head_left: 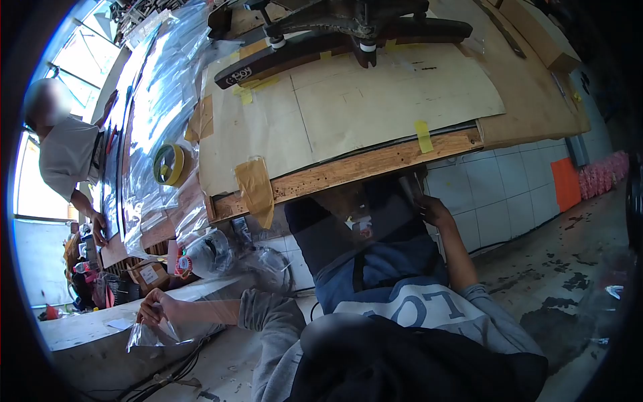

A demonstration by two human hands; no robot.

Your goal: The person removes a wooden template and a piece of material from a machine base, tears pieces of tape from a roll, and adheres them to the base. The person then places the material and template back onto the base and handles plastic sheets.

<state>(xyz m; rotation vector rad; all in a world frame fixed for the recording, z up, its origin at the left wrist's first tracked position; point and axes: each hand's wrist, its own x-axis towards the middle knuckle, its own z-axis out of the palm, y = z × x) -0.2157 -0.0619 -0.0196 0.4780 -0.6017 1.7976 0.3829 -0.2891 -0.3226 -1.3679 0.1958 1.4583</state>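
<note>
At the lower left, my left hand (155, 309) is closed on a piece of clear plastic film (151, 333), which hangs below the fingers. My right hand (434, 212) is at the right of my lap, just below the table's wooden edge (375, 166). Its fingers are bent near the edge of a transparent sheet (362, 218) that lies over my legs; whether they grip it is too small to tell. Pale paper (362, 107) covers the table top, with yellow tape on it.
A dark metal clamp frame (348, 30) spans the table's far side. Plastic-covered boards (157, 100) and a yellow tape roll (169, 165) lie at the left. Another person (70, 151) stands at the far left. Cables (181, 372) run along the floor.
</note>
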